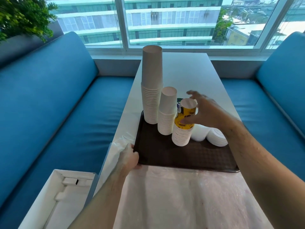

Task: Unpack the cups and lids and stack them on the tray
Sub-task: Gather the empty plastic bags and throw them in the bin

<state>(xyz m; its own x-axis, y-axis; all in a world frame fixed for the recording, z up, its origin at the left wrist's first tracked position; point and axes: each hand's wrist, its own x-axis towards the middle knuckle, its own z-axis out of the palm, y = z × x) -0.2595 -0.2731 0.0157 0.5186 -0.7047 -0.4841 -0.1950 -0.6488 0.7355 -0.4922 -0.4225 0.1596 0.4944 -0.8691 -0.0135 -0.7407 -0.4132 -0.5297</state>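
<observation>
Head view, forward and down, near the tray.

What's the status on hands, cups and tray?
Left hand grips tray edge, over plastic wrap. Right hand open beside yellow cup stack. Three stacks and lids on tray. Nothing blocking.

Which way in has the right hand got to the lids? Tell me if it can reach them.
Probably yes. The lids lie on the tray's right side, just below the right hand, which is at the yellow cup stack. Nothing covers them from above or the right.
</observation>
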